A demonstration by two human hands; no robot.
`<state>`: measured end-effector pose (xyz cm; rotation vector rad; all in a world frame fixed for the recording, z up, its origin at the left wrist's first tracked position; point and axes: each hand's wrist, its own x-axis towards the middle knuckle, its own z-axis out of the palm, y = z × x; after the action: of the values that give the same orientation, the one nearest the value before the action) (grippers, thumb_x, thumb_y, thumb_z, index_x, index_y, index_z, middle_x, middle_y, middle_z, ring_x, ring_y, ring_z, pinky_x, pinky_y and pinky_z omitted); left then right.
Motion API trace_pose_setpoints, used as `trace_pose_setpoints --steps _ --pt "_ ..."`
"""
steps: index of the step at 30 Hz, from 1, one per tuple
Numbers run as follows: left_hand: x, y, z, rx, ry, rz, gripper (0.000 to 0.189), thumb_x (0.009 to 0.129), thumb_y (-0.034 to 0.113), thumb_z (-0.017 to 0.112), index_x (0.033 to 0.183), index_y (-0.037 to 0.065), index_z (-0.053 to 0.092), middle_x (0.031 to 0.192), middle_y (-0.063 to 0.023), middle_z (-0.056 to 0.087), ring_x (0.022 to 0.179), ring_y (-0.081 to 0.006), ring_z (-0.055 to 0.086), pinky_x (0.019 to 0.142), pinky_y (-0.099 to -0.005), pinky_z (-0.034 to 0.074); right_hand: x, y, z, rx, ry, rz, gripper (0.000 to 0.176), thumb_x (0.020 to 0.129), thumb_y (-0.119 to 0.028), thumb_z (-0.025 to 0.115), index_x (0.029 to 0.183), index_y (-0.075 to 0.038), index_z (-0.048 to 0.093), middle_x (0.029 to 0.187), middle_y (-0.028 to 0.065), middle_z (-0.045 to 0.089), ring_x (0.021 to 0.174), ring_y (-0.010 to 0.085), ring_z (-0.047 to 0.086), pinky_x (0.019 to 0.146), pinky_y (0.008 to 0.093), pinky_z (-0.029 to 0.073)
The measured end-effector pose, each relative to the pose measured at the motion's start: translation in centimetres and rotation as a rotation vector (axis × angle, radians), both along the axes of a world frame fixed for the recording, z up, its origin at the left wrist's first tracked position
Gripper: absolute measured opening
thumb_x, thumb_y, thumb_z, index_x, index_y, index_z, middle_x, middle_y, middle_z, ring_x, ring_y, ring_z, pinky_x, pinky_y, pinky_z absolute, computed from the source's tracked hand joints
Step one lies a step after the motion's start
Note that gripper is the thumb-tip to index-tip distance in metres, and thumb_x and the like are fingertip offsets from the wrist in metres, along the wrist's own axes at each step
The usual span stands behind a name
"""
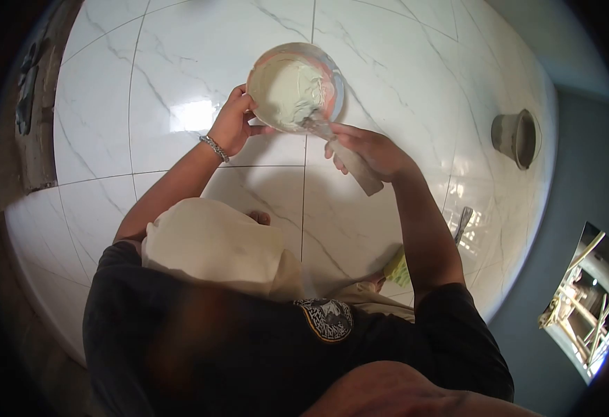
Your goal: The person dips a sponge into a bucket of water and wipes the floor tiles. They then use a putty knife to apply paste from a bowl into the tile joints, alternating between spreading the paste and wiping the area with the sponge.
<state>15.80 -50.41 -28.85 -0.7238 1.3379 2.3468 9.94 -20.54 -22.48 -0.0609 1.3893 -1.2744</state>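
A round bowl (338, 82) holds pale, creamy paste (287, 87) with ridges on its right side. My left hand (233, 125), with a bracelet at the wrist, grips the bowl's left rim and lower side. My right hand (370, 153) is closed around the handle of a scraper-like tool (361, 172). The tool's front end reaches into the paste at the bowl's lower right edge, and its tip is smeared and partly hidden there.
A grey bucket (507, 137) lies near the right wall. Another flat tool (464, 224) and a yellow-green item (397, 269) are on the tiled floor (200, 62) beside my right arm. Dark objects line the left edge.
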Motion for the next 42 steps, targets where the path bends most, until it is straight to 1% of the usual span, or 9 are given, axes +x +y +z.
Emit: trace_pose_setpoints --steps 9,11,13,15,16,19,20,26,42 --pt "-2.4 -6.9 -4.6 -0.008 -0.049 0.446 0.045 0.097 0.030 0.048 0.132 0.002 0.044 0.121 -0.0113 0.047 0.111 -0.0280 0.053 0.083 -0.0457 0.058 -8.4 -0.4 -0.8 -0.116 0.082 -0.157 0.065 0.100 -0.020 0.055 0.157 -0.006 0.026 0.121 0.0099 0.058 0.107 0.0224 0.057 0.099 0.0358 0.045" --pt "-2.1 -9.4 -7.8 -0.066 -0.061 0.504 0.045 0.099 0.030 0.046 0.134 0.002 0.049 0.117 -0.0103 0.053 0.108 -0.0259 0.055 0.086 -0.0455 0.055 -12.4 -1.8 -1.0 0.341 1.092 0.310 0.064 0.100 -0.006 0.049 0.158 -0.019 0.026 0.125 0.0125 0.057 0.109 0.0251 0.058 0.104 0.0354 0.042" --pt "-1.0 -12.3 -11.5 -0.726 0.199 0.445 0.044 0.099 0.026 0.046 0.136 0.003 0.053 0.117 -0.0132 0.059 0.108 -0.0281 0.057 0.094 -0.0463 0.049 -16.3 -3.2 -1.3 0.410 1.108 0.339 0.070 0.096 0.006 0.043 0.157 -0.028 0.030 0.125 0.0139 0.058 0.112 0.0260 0.058 0.104 0.0342 0.042" --pt "-0.1 -13.7 -12.0 -1.547 0.249 0.461 0.046 0.097 0.022 0.045 0.138 0.004 0.054 0.120 -0.0178 0.062 0.111 -0.0325 0.057 0.099 -0.0464 0.043 -20.8 -4.6 -2.3 0.681 1.193 0.584 0.069 0.097 0.001 0.041 0.153 -0.038 0.034 0.131 0.0116 0.057 0.125 0.0348 0.053 0.111 0.0598 0.033" --pt "0.3 -14.4 -12.7 -1.567 0.166 0.461 0.049 0.093 0.021 0.046 0.140 0.007 0.052 0.129 -0.0203 0.057 0.122 -0.0363 0.052 0.107 -0.0498 0.037 -22.6 -5.5 -3.0 0.791 1.266 0.635 0.071 0.096 0.002 0.039 0.150 -0.044 0.037 0.133 0.0086 0.055 0.128 0.0324 0.051 0.110 0.0717 0.027" --pt "-0.9 -13.2 -12.6 -1.813 0.009 0.262 0.051 0.093 0.023 0.045 0.142 0.008 0.050 0.138 -0.0187 0.050 0.132 -0.0347 0.044 0.115 -0.0529 0.026 -26.9 -7.4 -4.6 0.901 1.364 0.787 0.071 0.096 0.003 0.038 0.150 -0.044 0.037 0.136 0.0075 0.053 0.129 0.0307 0.050 0.109 0.0756 0.025" --pt "-1.2 -12.9 -11.7 -1.684 -0.081 0.211 0.056 0.094 0.030 0.046 0.146 0.010 0.043 0.147 -0.0179 0.041 0.142 -0.0325 0.033 0.120 -0.0555 0.014 -27.7 -7.6 -5.6 0.911 1.465 0.801 0.070 0.097 0.002 0.038 0.149 -0.045 0.037 0.134 0.0066 0.054 0.128 0.0291 0.050 0.108 0.0775 0.025" --pt "-2.1 -11.6 -10.8 -1.747 -0.236 0.061 0.065 0.096 0.044 0.045 0.151 0.011 0.032 0.152 -0.0187 0.032 0.147 -0.0319 0.021 0.121 -0.0559 0.010 -29.6 -9.6 -6.6 0.920 1.347 0.901 0.066 0.099 -0.002 0.039 0.149 -0.046 0.038 0.129 0.0060 0.055 0.123 0.0288 0.052 0.108 0.0781 0.026" --pt "-3.8 -11.6 -8.1 -1.711 -0.410 -0.113 0.085 0.086 0.038 0.066 0.154 0.015 0.020 0.157 -0.0140 0.021 0.150 -0.0320 0.013 0.121 -0.0532 0.008 -28.3 -9.7 -4.3 0.974 1.339 0.985 0.058 0.100 -0.007 0.040 0.146 -0.042 0.044 0.128 0.0073 0.055 0.121 0.0294 0.052 0.106 0.0814 0.022"
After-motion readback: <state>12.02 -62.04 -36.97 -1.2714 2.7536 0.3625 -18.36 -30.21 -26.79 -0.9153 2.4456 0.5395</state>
